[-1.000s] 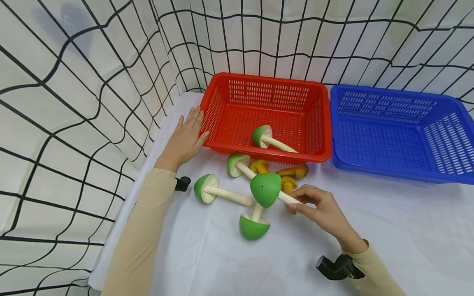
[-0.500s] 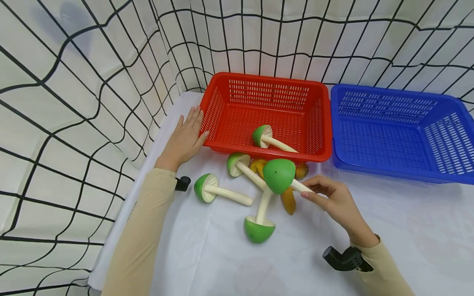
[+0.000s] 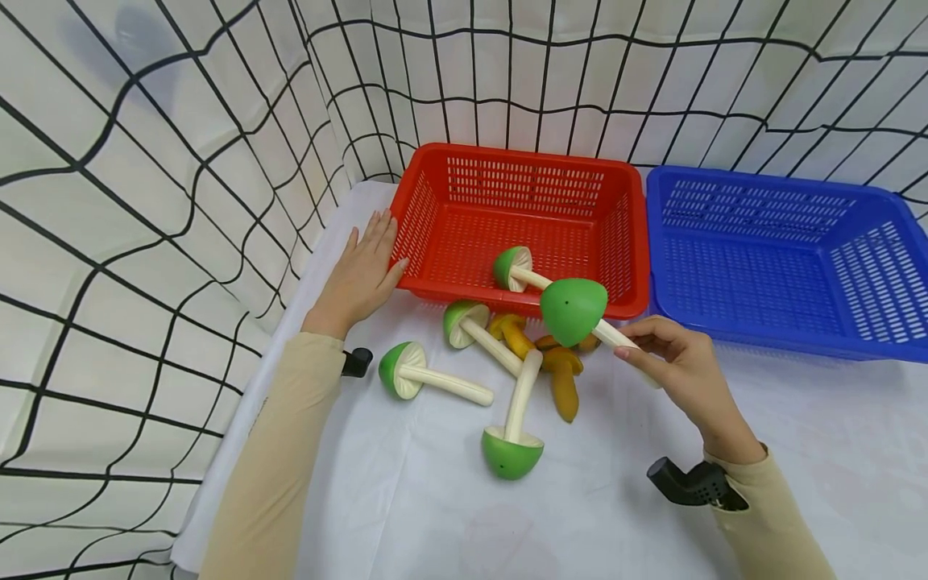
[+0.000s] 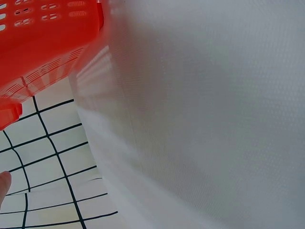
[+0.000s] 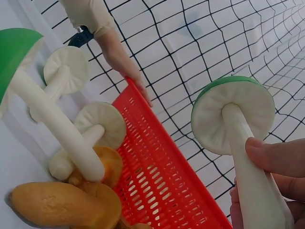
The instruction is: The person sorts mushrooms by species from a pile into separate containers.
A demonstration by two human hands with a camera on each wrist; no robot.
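Observation:
My right hand (image 3: 677, 366) pinches the pale stem of a green-capped toy mushroom (image 3: 574, 311), its cap over the front rim of the red basket (image 3: 522, 302). In the right wrist view thumb and fingers wrap the stem of this mushroom (image 5: 233, 119). My left hand (image 3: 360, 274) rests with straight fingers against the basket's left side. Another green mushroom (image 3: 513, 269) lies inside the basket, its stem partly hidden by the held one. On the table are three more green mushrooms, one at left (image 3: 435, 376), one by the rim (image 3: 478, 334), one in front (image 3: 515, 427).
Several brown-yellow mushrooms (image 3: 564, 383) lie close before the red basket, among the green ones. A blue basket (image 3: 776, 342) stands right beside the red one. Black netting (image 3: 544, 72) over white cloth walls in the back and left of the white table (image 3: 435, 515).
My right hand has lifted the held mushroom up and to the right, from above the pile to the basket's rim. The front mushroom has shifted slightly right. My left hand stays put.

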